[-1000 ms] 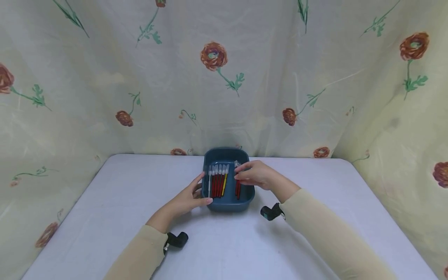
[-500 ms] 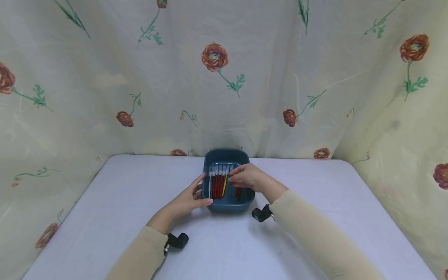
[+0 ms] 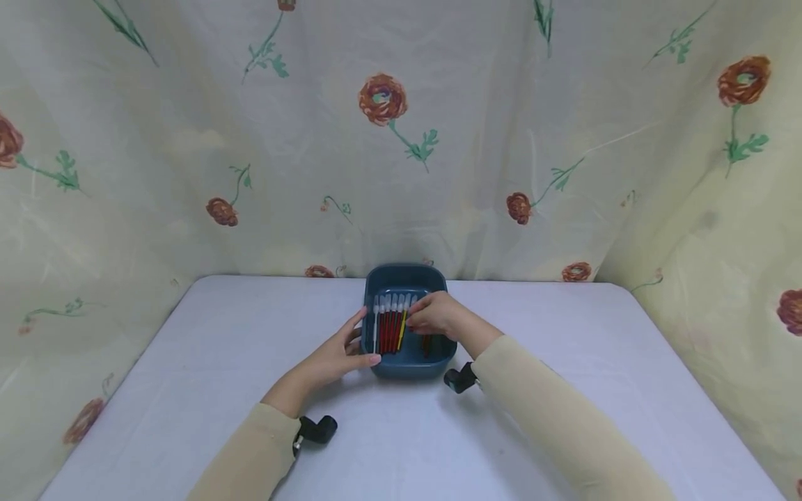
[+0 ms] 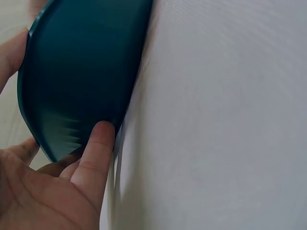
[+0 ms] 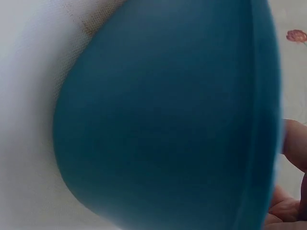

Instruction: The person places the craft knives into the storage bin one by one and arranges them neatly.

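Note:
A dark blue plastic basin (image 3: 410,371) stands on the table. Inside, at its left, slim capped pens lie in a row: a white one (image 3: 376,330), several red ones (image 3: 389,332) and a yellow one (image 3: 402,330), their clear caps pointing away. My left hand (image 3: 338,358) holds the basin's left side, its thumb (image 4: 96,153) against the outer wall. Over the basin's right half, my right hand (image 3: 443,314) pinches a slim pen whose clear cap (image 3: 414,300) shows beside the yellow one; the fingers hide most of it. Below that hand lies another red pen (image 3: 427,346).
The basin is near the back edge of a table with a white cloth (image 3: 401,445). Behind and at both sides hangs a flower-printed curtain (image 3: 282,139). A black wrist camera (image 3: 460,378) sits below my right hand, another (image 3: 318,430) by my left sleeve.
My right hand has moved left inside the basin, from the red pens at the right to beside the yellow pen, bringing a capped pen along. The left hand stays put.

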A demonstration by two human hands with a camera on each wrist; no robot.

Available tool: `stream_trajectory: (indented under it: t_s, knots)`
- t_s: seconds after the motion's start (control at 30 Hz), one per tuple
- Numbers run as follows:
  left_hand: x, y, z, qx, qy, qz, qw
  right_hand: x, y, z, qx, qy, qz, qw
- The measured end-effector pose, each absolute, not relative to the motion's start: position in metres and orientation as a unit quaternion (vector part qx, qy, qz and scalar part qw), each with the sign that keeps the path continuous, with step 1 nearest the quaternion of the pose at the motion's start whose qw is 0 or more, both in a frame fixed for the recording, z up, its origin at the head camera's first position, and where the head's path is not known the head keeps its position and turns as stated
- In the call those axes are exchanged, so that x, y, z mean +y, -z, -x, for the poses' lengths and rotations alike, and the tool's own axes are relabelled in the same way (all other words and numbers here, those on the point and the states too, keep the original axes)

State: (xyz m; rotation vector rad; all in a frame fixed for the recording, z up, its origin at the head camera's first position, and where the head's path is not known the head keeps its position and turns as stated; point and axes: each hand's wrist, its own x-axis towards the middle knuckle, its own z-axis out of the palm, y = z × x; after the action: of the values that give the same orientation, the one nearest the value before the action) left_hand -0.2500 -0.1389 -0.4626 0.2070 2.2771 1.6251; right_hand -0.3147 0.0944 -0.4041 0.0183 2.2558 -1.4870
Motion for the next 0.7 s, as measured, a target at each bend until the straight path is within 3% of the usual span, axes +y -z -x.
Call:
stream_trajectory:
  t_s: [0.7]
  knots:
    - [-0.1378,0.4666,0.2532,0.805,-0.566,-0.072,0.164,0.0894,0.4063,0.3134,0.841,0.503,-0.011,0.200]
